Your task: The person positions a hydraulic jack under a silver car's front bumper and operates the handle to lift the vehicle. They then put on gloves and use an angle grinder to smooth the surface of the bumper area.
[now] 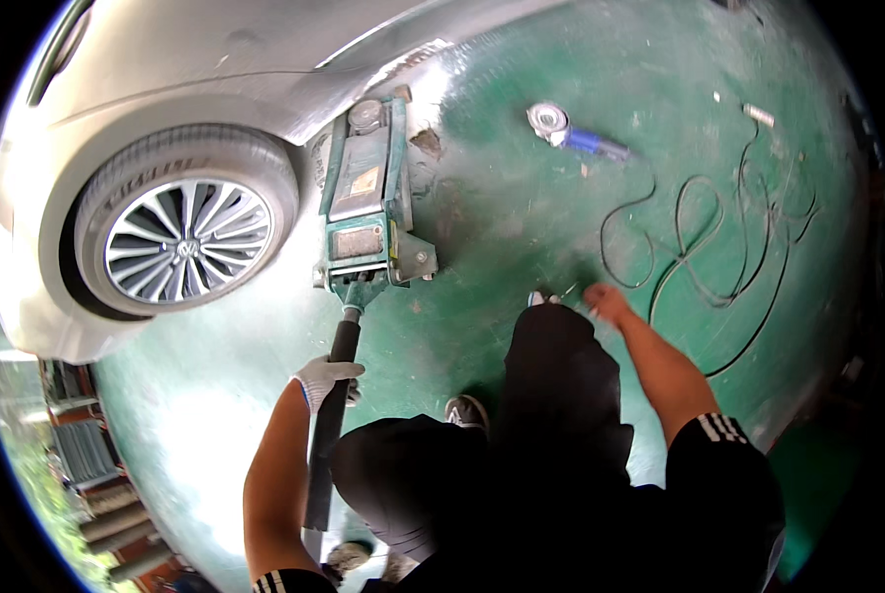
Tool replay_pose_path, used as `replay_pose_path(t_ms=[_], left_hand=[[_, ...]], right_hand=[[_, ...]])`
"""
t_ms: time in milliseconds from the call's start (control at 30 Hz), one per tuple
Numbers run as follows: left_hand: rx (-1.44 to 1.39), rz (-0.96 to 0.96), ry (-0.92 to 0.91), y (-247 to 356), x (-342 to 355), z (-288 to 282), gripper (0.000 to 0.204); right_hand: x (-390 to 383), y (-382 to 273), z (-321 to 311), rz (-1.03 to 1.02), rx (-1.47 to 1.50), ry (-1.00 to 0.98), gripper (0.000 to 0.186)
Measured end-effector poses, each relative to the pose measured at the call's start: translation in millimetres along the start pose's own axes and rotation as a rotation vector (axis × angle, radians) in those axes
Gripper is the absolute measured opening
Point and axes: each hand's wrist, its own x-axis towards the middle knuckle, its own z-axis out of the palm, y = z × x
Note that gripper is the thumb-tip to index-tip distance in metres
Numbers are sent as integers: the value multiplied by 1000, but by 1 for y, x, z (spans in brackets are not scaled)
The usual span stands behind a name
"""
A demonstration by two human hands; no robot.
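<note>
My left hand point(326, 383), in a light knitted glove, is closed around the long dark handle point(319, 474) of a green floor jack point(358, 178). The jack lies beside a silver car point(185, 59), right of its front wheel point(188, 247) and partly against the lower body. My bare right hand point(603, 301) hangs just right of my raised dark-trousered knee, low over the floor; its fingers are blurred, and I cannot make out whether they hold anything.
A blue angle grinder point(591, 143) lies on the green floor at upper right, with looped black cables point(709, 247) and a small white connector point(759, 116) farther right. At lower left, outside the car, are stacked dark and brown items point(85, 445). My shoe point(467, 413) shows below.
</note>
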Motion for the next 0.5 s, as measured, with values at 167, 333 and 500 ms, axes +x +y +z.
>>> replay_pose_path(t_ms=[167, 333, 500], left_hand=[[-30, -52, 51, -2, 19, 0, 19], [544, -94, 579, 26, 21, 56, 37], [1243, -239, 985, 25, 41, 95, 48]], right_hand=[[62, -10, -3, -423, -372, 730, 23], [61, -22, 0, -364, -501, 842, 20], [72, 1, -10, -350, -465, 767, 28]])
